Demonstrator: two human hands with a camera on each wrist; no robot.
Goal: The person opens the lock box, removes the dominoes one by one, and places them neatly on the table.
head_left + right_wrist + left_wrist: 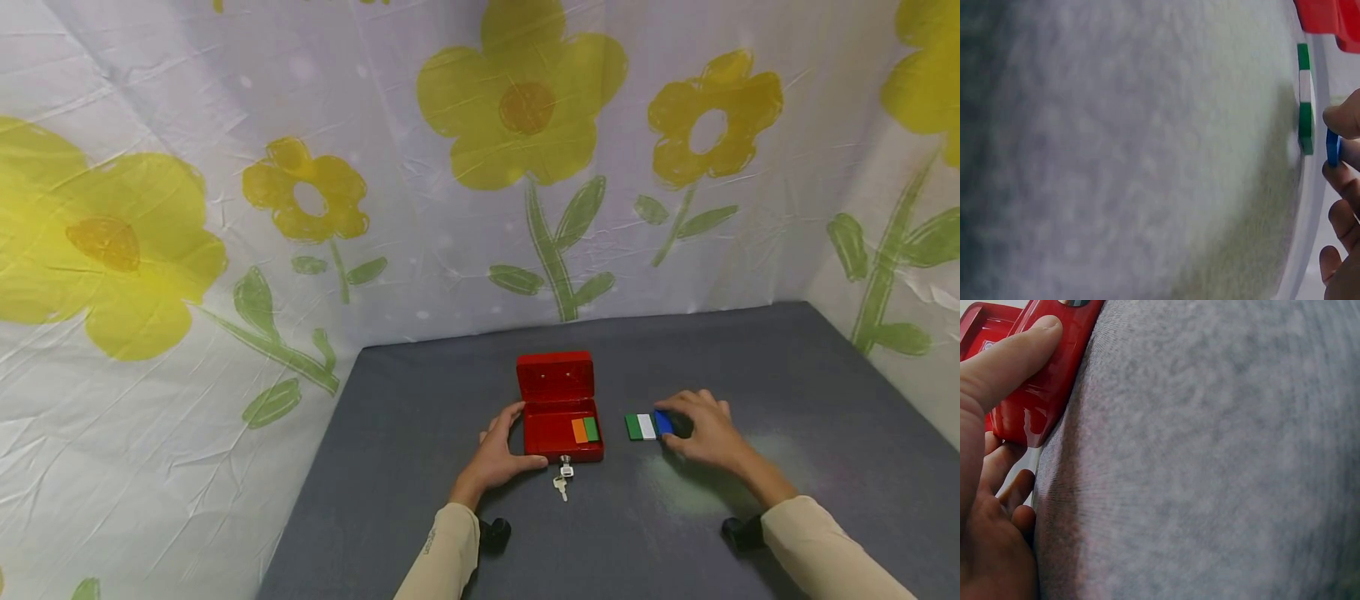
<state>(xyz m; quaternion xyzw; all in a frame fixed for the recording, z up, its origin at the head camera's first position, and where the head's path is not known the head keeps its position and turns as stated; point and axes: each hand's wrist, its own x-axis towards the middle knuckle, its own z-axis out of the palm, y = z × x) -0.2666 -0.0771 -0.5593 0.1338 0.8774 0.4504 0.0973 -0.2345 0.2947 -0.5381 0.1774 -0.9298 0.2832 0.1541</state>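
A red cash box [558, 432] stands with its lid raised; an orange block [579, 431] and a green block [592, 429] lie inside, at the right. My left hand [498, 454] holds the box's near left corner, the thumb on the front wall and the fingers along the left side. Between thumb and fingertips, my right hand [705, 429] pinches a blue block [1333, 147]. In the right wrist view it is just above a row of a green block [1304, 56], a white block [1305, 85] and another green block [1305, 128].
Two keys [561, 483] hang from the lock at the front of the box. A dark grey cloth covers the table [420, 467]. Behind and beside it hangs a white sheet [420, 283] with yellow flowers. A black strap piece [495, 535] shows at each wrist.
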